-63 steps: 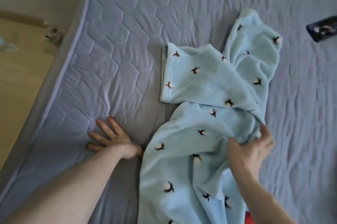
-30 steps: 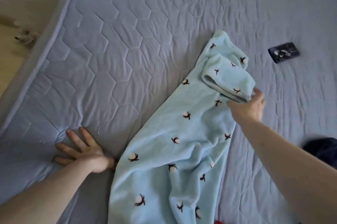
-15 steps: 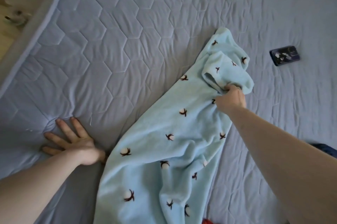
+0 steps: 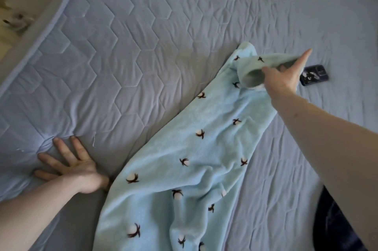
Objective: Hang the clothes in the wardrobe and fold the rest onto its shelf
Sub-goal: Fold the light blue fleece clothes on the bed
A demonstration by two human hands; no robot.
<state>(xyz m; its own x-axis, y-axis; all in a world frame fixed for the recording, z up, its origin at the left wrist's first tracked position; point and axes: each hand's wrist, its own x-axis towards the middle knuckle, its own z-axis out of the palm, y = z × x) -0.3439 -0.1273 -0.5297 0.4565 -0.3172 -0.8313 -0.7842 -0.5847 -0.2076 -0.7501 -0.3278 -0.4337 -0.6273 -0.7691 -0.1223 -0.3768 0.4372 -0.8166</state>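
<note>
Garment [image 4: 196,148] lengthwise, near-left to far-right.

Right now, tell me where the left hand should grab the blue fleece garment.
Pinch the blue fleece garment at its near-left edge, coming from the left: that edge lies flat and free beside the left hand, while the right hand lifts the far cuff.

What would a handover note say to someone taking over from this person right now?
Left hand: flat, fingers spread, pressing on the mattress beside the blue garment.
Right hand: lifting the garment's far end, forefinger stretched out.
The garment lies lengthwise across the mattress; a phone lies past the right hand.
Done: garment laid out.
Left: fold it and shelve it. No wardrobe in view.
</note>
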